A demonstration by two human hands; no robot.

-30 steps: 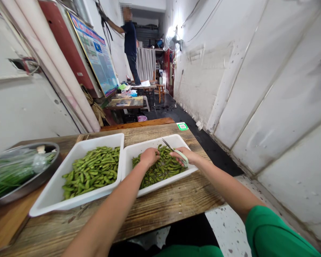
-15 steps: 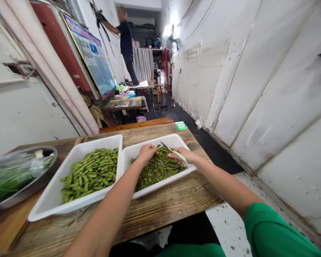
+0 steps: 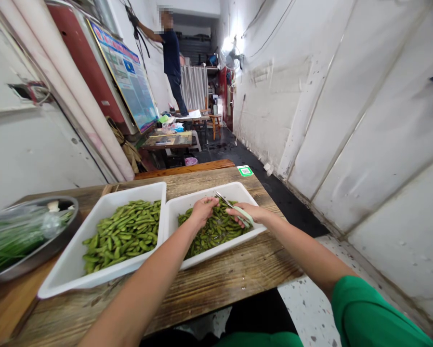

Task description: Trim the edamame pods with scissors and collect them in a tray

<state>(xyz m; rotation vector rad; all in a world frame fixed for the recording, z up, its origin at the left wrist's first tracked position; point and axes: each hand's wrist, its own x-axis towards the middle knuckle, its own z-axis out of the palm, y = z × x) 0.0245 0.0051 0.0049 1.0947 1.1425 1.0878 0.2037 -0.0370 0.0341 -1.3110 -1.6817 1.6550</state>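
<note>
Over the right-hand white tray [image 3: 250, 190], my right hand [image 3: 245, 213] grips scissors [image 3: 243, 213] with pale green handles. Their metal blades point up and left, with the tips beside the fingertips of my left hand [image 3: 204, 210]. That hand is closed in a pinch on an edamame pod, mostly hidden by the fingers. Below both hands, wet green edamame pods [image 3: 219, 229] lie in the tray with some water. A second white tray [image 3: 66, 274], touching it on the left, holds a heap of edamame pods [image 3: 124, 231].
Both trays stand on a wooden table [image 3: 238, 270]. A metal basin [image 3: 73, 219] with bagged green vegetables [image 3: 17, 236] is at the left. A green QR card [image 3: 245, 171] lies at the far corner. Further back, a person [image 3: 172, 58] stands on a table, reaching toward the wall.
My left hand has shifted slightly right, closer to the scissors' tips. My right hand still holds the scissors in nearly the same place.
</note>
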